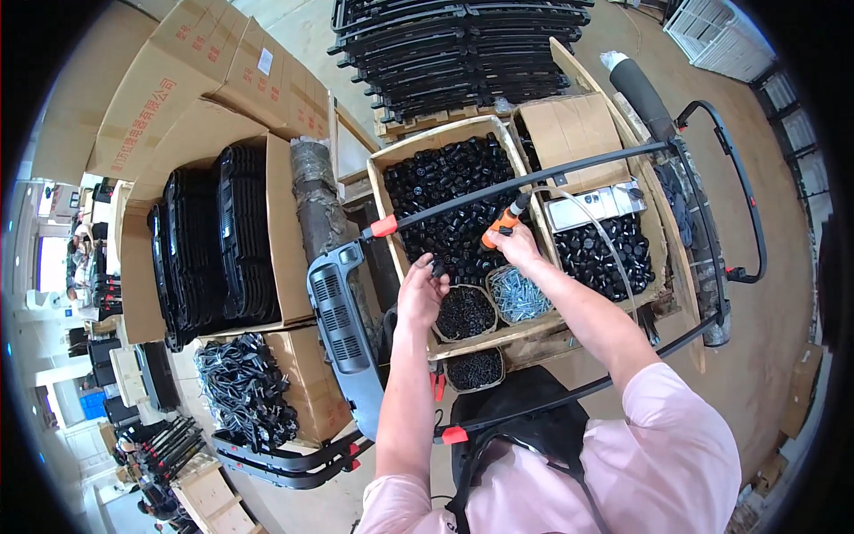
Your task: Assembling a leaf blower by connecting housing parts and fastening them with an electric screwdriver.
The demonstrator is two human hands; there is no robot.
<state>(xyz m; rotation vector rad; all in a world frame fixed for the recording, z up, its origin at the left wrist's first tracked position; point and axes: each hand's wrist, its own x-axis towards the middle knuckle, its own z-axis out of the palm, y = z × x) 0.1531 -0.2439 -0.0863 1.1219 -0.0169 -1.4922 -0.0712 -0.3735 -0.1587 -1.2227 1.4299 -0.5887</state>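
Note:
My right hand [518,245] is closed round an orange and black power screwdriver [500,224]. Its dark tip points up and right, close to the far bar of a black tubular frame [480,191]. Left of it, my left hand [422,292] pinches a small black part [437,268]; its exact kind is too small to tell. Both hands are above a wooden bin [381,191] full of black plastic caps [449,178]. Close to my hands stand one tub of small black screws [465,311] and another of silver screws [519,295].
A grey vented housing [336,307] joins the frame's left side. Cartons [285,222] with black panels and a heap of black cables [245,387] stand left. Stacked black frames [463,58] rise behind. At right lies a wrapped roll [640,96]; a pale hose [609,236] arches over the bin.

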